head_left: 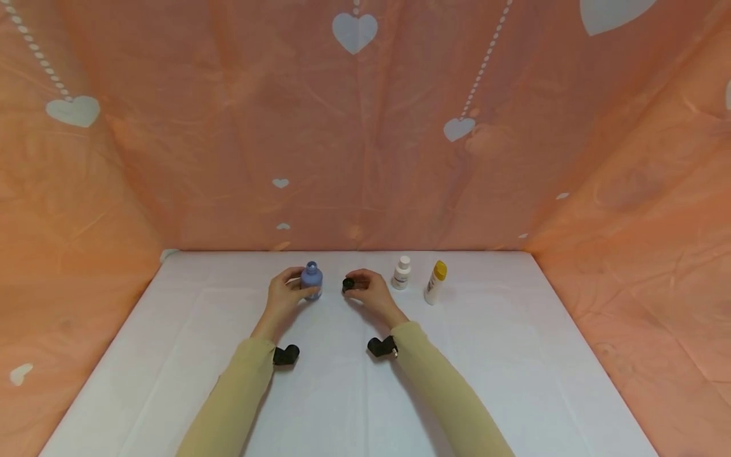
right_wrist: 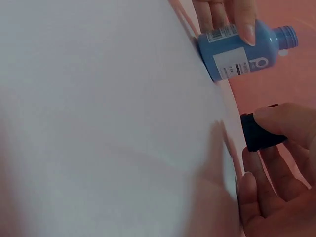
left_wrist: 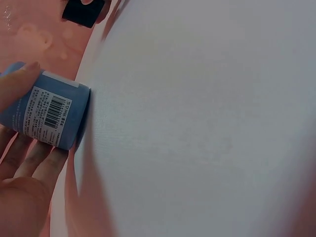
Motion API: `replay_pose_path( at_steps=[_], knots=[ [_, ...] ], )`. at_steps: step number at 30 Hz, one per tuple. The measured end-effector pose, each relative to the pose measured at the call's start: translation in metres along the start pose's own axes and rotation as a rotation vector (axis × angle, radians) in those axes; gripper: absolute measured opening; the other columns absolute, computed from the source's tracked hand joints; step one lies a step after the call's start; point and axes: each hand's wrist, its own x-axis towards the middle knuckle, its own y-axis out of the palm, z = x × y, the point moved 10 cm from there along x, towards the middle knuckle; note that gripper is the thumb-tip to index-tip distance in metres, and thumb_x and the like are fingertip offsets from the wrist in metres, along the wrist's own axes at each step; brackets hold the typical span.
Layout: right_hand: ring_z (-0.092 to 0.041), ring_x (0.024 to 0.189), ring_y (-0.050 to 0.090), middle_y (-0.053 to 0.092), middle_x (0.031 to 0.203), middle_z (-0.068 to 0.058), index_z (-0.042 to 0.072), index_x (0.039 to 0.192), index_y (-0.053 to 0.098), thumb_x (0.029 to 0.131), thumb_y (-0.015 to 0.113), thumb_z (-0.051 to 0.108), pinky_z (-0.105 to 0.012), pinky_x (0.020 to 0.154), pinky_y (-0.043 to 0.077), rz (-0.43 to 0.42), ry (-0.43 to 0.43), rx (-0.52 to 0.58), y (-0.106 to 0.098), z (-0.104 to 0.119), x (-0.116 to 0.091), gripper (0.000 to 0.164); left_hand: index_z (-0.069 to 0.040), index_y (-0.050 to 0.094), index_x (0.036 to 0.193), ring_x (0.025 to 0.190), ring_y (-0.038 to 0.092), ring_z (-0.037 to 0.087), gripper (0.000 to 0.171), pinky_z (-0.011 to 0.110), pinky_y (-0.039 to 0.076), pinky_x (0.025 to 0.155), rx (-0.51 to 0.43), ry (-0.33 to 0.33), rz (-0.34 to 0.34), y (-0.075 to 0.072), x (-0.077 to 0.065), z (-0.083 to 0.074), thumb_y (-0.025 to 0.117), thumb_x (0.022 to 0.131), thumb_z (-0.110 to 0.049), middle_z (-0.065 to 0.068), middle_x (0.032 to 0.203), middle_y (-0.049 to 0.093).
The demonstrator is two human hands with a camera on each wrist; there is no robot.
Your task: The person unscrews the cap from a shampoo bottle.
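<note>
My left hand [head_left: 283,296] grips a blue bottle [head_left: 311,280] by its body, thumb on one side and fingers on the other. The bottle stands upright on the white table, and its threaded neck [right_wrist: 286,37] is bare in the right wrist view. A white barcode label [left_wrist: 48,114] faces the left wrist camera. A short way to the right, my right hand [head_left: 372,294] pinches a black cap [right_wrist: 261,131] between thumb and fingers. The cap is apart from the bottle, held just above the table.
Right of my right hand stand a small white bottle [head_left: 401,274] with a white cap and a white bottle with a yellow cap [head_left: 436,283]. The white-covered table [head_left: 485,368] meets an orange curtain [head_left: 365,158] with heart prints at the back and sides.
</note>
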Motion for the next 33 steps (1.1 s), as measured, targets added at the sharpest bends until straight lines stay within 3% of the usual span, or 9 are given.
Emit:
replay_pose_path(
  at_steps=[4, 6, 10, 12, 17, 22, 29, 33],
  knots=[
    [-0.028, 0.097, 0.063, 0.066, 0.106, -0.019, -0.008, 0.113, 0.063, 0.078, 0.072, -0.009, -0.029, 0.084, 0.051, 0.010, 0.002, -0.008, 0.006, 0.001, 0.003, 0.036, 0.003, 0.055, 0.124, 0.117, 0.055, 0.033, 0.055, 0.025, 0.051, 0.085, -0.023, -0.001, 0.003, 0.000, 0.002, 0.000, 0.079, 0.074, 0.005, 0.022, 0.129, 0.054],
    [-0.032, 0.100, 0.062, 0.065, 0.107, -0.023, -0.011, 0.114, 0.061, 0.079, 0.070, -0.011, -0.035, 0.088, 0.051, 0.025, 0.005, -0.008, 0.008, 0.010, 0.001, 0.036, 0.006, 0.054, 0.125, 0.118, 0.053, 0.036, 0.056, 0.022, 0.050, 0.082, -0.037, -0.006, 0.012, 0.001, -0.001, -0.007, 0.078, 0.074, 0.007, 0.025, 0.129, 0.052],
    [-0.044, 0.105, 0.057, 0.060, 0.111, -0.033, -0.017, 0.115, 0.056, 0.081, 0.065, -0.015, -0.050, 0.094, 0.045, 0.058, -0.002, 0.000, 0.013, 0.032, -0.005, 0.036, 0.007, 0.053, 0.125, 0.118, 0.053, 0.037, 0.056, 0.021, 0.050, 0.082, -0.035, -0.010, 0.011, 0.002, 0.000, -0.008, 0.077, 0.074, 0.008, 0.026, 0.130, 0.052],
    [-0.046, 0.106, 0.057, 0.059, 0.111, -0.034, -0.017, 0.115, 0.056, 0.080, 0.065, -0.016, -0.052, 0.094, 0.044, 0.051, -0.012, 0.002, 0.014, 0.029, -0.002, 0.036, 0.006, 0.054, 0.125, 0.118, 0.053, 0.036, 0.056, 0.022, 0.050, 0.083, -0.030, -0.004, 0.002, 0.001, 0.003, -0.003, 0.077, 0.075, 0.007, 0.025, 0.130, 0.052],
    [-0.035, 0.100, 0.062, 0.065, 0.106, -0.023, -0.009, 0.112, 0.062, 0.078, 0.071, -0.012, -0.043, 0.090, 0.049, -0.005, -0.020, -0.047, 0.014, 0.002, 0.014, 0.035, 0.007, 0.052, 0.127, 0.120, 0.051, 0.037, 0.057, 0.023, 0.050, 0.086, -0.031, 0.009, 0.006, 0.001, 0.006, -0.001, 0.077, 0.075, 0.007, 0.026, 0.131, 0.051],
    [-0.024, 0.095, 0.064, 0.068, 0.103, -0.014, -0.003, 0.109, 0.065, 0.077, 0.073, -0.008, -0.028, 0.081, 0.048, -0.026, 0.007, -0.101, 0.015, -0.002, 0.016, 0.033, 0.008, 0.050, 0.128, 0.121, 0.050, 0.037, 0.058, 0.027, 0.048, 0.091, -0.048, 0.024, 0.023, 0.002, 0.007, -0.002, 0.076, 0.076, 0.009, 0.027, 0.131, 0.049],
    [-0.027, 0.094, 0.064, 0.068, 0.099, -0.016, -0.005, 0.107, 0.065, 0.076, 0.072, -0.011, -0.032, 0.083, 0.051, -0.027, -0.031, -0.123, 0.016, 0.002, 0.016, 0.033, 0.007, 0.048, 0.131, 0.124, 0.047, 0.037, 0.058, 0.033, 0.045, 0.097, -0.051, 0.037, 0.043, 0.005, 0.006, -0.003, 0.075, 0.079, 0.005, 0.025, 0.135, 0.046],
    [-0.024, 0.094, 0.064, 0.069, 0.100, -0.014, -0.003, 0.108, 0.066, 0.077, 0.073, -0.008, -0.029, 0.081, 0.050, -0.026, -0.023, -0.146, 0.015, -0.001, 0.017, 0.033, 0.005, 0.046, 0.134, 0.125, 0.046, 0.036, 0.062, 0.037, 0.043, 0.099, -0.048, 0.031, 0.053, 0.006, 0.006, -0.002, 0.075, 0.079, 0.005, 0.024, 0.138, 0.044]
  ],
)
